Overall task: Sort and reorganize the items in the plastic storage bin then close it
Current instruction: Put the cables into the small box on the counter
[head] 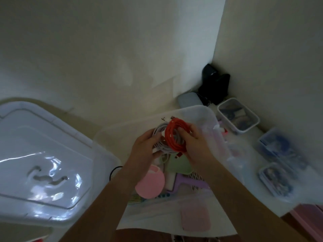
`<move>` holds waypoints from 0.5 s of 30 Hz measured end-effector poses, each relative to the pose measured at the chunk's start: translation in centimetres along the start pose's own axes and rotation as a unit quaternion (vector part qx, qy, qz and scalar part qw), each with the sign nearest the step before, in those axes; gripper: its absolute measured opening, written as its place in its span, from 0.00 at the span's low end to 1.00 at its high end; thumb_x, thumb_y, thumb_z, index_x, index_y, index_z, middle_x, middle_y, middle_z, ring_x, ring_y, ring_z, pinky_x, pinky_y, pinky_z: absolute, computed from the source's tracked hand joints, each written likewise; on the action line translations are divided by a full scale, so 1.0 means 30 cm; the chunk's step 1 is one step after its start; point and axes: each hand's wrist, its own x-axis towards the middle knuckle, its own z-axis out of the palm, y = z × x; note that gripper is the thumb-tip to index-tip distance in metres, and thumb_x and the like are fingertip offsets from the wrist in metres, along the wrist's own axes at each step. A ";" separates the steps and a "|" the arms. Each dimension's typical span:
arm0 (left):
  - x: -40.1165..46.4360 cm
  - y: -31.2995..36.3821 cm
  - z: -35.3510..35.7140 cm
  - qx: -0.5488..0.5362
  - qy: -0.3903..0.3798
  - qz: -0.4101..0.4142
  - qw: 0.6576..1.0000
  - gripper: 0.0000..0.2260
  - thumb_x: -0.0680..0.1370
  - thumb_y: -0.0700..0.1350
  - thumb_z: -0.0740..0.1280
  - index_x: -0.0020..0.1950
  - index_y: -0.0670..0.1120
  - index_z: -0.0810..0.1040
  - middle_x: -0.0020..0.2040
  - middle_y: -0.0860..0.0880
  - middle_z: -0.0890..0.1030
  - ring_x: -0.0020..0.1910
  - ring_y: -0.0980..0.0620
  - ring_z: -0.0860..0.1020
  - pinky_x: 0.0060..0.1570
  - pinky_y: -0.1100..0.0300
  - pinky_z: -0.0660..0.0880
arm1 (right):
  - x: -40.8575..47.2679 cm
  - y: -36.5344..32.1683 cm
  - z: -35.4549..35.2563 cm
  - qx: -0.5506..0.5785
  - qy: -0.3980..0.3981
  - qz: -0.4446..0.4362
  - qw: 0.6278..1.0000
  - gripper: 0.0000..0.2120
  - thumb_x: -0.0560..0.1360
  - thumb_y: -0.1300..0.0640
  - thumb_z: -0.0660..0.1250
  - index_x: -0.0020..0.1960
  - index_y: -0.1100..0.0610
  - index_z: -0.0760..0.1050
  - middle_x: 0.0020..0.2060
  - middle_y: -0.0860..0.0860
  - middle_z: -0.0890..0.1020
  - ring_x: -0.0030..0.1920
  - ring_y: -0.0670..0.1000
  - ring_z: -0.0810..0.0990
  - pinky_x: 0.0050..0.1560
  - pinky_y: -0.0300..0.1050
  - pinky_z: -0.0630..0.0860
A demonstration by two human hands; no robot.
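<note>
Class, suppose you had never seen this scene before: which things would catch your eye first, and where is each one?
The bright red coiled cable stands out first, held at the centre of the view between the left hand and the right hand, together with a white coiled cable, above the open plastic storage bin. Next comes the bin's large clear lid, lying off to the left, shiny with reflections.

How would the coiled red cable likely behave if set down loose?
The red cable looks thin and floppy, so its loops would probably spring open. Both hands, left and right, grip it with a white cable, so tangling seems likely.
</note>
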 end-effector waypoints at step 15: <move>-0.140 -0.042 0.446 0.043 -0.067 0.050 0.996 0.11 0.78 0.39 0.69 0.61 0.44 0.80 0.52 0.43 0.85 0.55 0.41 0.83 0.54 0.50 0.80 | -0.263 -0.235 -0.361 -0.140 0.084 -0.148 0.975 0.14 0.75 0.60 0.70 0.58 0.47 0.81 0.50 0.50 0.85 0.51 0.47 0.83 0.53 0.42 0.79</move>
